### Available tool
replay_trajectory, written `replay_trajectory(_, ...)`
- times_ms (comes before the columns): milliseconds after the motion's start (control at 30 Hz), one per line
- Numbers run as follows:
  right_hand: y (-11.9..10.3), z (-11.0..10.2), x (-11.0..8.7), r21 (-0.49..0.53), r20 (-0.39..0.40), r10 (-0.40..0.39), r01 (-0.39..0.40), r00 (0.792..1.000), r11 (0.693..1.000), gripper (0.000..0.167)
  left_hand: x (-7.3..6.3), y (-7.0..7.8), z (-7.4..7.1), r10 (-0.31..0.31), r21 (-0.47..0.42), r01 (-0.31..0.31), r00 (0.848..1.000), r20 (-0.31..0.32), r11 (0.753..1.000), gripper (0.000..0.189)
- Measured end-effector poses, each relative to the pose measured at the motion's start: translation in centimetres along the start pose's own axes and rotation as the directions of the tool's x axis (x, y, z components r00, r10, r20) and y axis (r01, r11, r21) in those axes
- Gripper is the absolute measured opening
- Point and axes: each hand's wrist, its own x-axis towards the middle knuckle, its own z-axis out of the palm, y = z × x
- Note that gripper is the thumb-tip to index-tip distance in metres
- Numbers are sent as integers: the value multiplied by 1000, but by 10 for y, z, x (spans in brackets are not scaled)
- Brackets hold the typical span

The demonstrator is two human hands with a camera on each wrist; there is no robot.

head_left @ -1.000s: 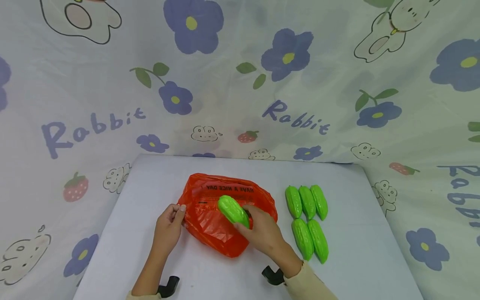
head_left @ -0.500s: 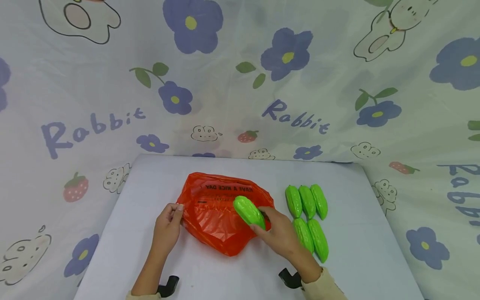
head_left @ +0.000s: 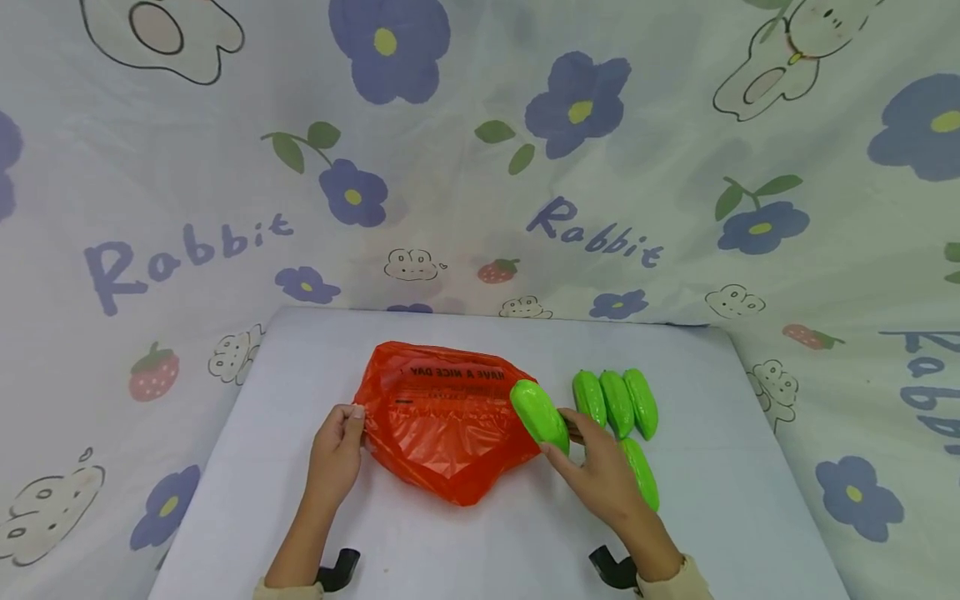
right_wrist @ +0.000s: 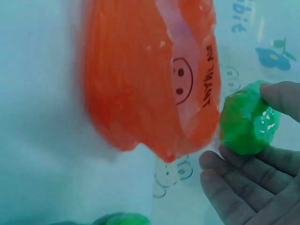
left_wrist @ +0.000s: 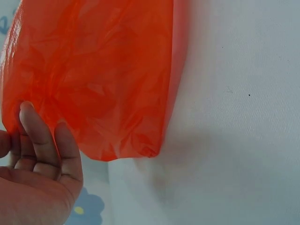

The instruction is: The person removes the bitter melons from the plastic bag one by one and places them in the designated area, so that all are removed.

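Observation:
A red plastic bag point(head_left: 450, 450) printed "HAVE A NICE DAY" in mirrored letters stands with its mouth spread on the white table. My left hand point(head_left: 334, 450) pinches the bag's left rim between thumb and fingers. In the left wrist view, the fingers point(left_wrist: 40, 133) lie against the red film. Just right of the bag, my right hand point(head_left: 600, 475) grips a glossy, bumpy green bitter melon point(head_left: 538, 412). Seen from the right wrist, thumb and fingers hold this melon point(right_wrist: 248, 122) beside the bag's mouth. More bitter melons point(head_left: 617, 404) lie at the right, one partly behind the right hand.
The white table point(head_left: 735, 500) ends at a back edge against a hanging cloth point(head_left: 450, 167) with flowers and rabbits. A black curved piece point(head_left: 341, 571) sits by the left wrist, and another black piece point(head_left: 613, 569) by the right.
My right hand has moved right with the bitter melon, from over the bag to just past its right rim. The left hand keeps its hold, and the bag's right side has drawn in slightly.

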Motion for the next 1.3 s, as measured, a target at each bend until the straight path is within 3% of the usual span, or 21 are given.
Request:
replay_trajectory(133, 9, -5, -6, -20, -58, -14, 13, 998, 1000, 56, 0, 1, 1, 1, -6, -1, 1000, 2, 1000, 37)
replay_trajectory(467, 25, -21, -21, -32, -139, 36, -40, 990, 999, 57, 1, 1, 4, 8, -13, -8, 1000, -12, 1000, 37)
replay_trajectory(900, 51, -37, -41, -65, -218, 155, -173, 964, 983, 59, 2, 2, 3, 6, -8, -6, 1000, 1, 1000, 35)
replay_trajectory(1167, 67, -45, -50, -90, -290, 154, -187, 945, 978, 56, 2, 3, 3, 0, -13, 0, 1000, 4, 1000, 36)
replay_trajectory(1300, 71, -49, -54, -89, -312, 200, -239, 929, 967, 57, 2, 3, 3, 1, -15, -1, 1000, 4, 1000, 36)
